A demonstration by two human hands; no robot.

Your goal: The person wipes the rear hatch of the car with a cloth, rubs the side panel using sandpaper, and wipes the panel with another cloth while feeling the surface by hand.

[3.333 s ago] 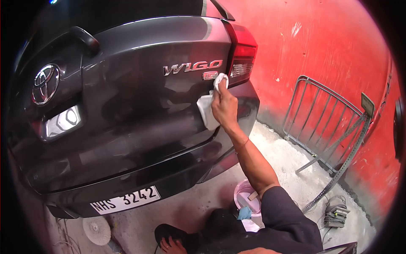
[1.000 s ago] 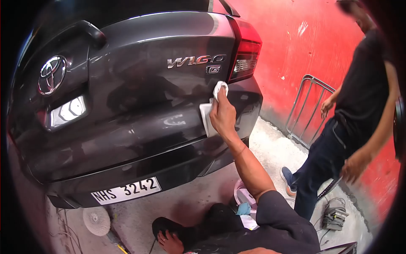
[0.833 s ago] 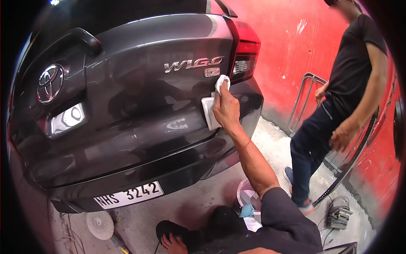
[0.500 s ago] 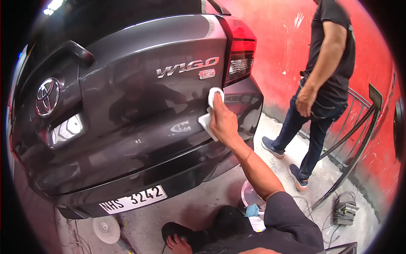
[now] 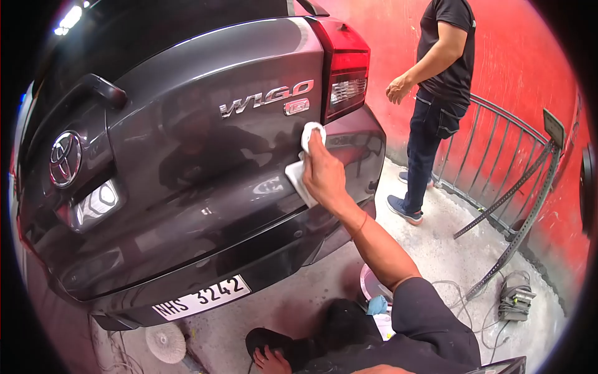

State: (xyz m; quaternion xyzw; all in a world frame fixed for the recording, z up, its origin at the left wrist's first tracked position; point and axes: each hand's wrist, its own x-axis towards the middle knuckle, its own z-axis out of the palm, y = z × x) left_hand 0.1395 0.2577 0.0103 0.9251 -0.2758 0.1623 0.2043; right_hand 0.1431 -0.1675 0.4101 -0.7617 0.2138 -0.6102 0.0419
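Observation:
My right hand (image 5: pixel 325 174) grips a white cloth (image 5: pixel 299 181), its folded end pressed on the dark grey car's tailgate (image 5: pixel 205 143) just below the small G badge (image 5: pixel 296 107) and left of the red tail light (image 5: pixel 347 68). A loose part of the cloth hangs below and left of the fingers. At the bottom, my left hand (image 5: pixel 271 360) rests on my dark-clothed knee with its fingers spread and nothing in them. The WIGO lettering (image 5: pixel 266 98) sits above the G badge.
Another person in a black shirt (image 5: pixel 445 56) stands beyond the car's right corner, near a red wall (image 5: pixel 517 68). A metal rack (image 5: pixel 492 143) leans there. On the floor are a pink bucket (image 5: pixel 369 283), a round white pad (image 5: pixel 166 343) and a corded device (image 5: pixel 516 299).
The other person came into view at the right and has walked left and farther away. My right hand with the cloth has moved slightly down and left from the G badge.

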